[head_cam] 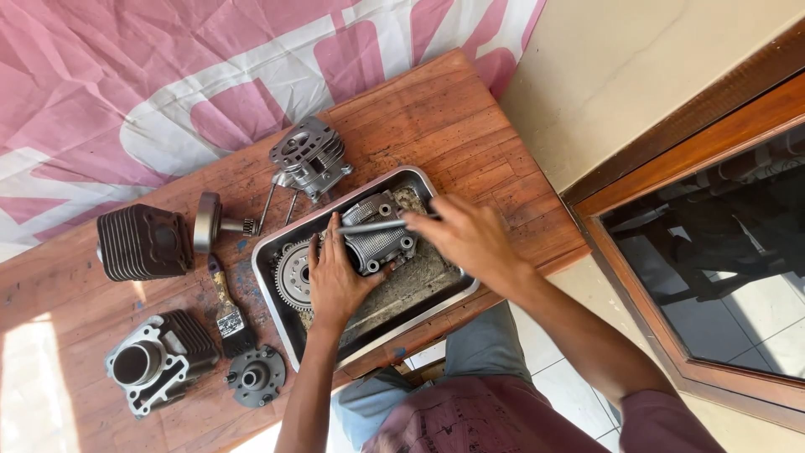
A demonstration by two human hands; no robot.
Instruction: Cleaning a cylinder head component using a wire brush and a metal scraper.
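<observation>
Nearest the person, the left hand (335,281) lies palm down inside the metal tray (436,306), its fingers (329,243) spread flat and open, gripping nothing. It presses over the right edge of a toothed gear wheel (292,273) and its fingertips reach up against the lower left side of the cylinder head (376,235). That grey finned casting sits in the tray's upper middle, directly ahead of the left fingers and touching them.

Just beyond, the right hand (465,239) comes in from the right, its fingers (419,220) closed around the end of a thin metal rod (369,226). The rod's long axis runs nearly level, left to right, across the top face of the cylinder head, its free end pointing toward the left fingertips. So the cylinder head lies to the left of the right fingers and under the rod, with the left hand the closer of the two to the casting itself.

Farther out on the wooden table (470,126), left of the tray, lie a paintbrush (228,306), a round flanged disc (256,377) and a cylinder block (159,361) with an open bore. Beyond those sit a dark finned cylinder (142,243), a shaft with a small gear (220,225), and another finned engine part (309,158) near the tray's far corner
</observation>
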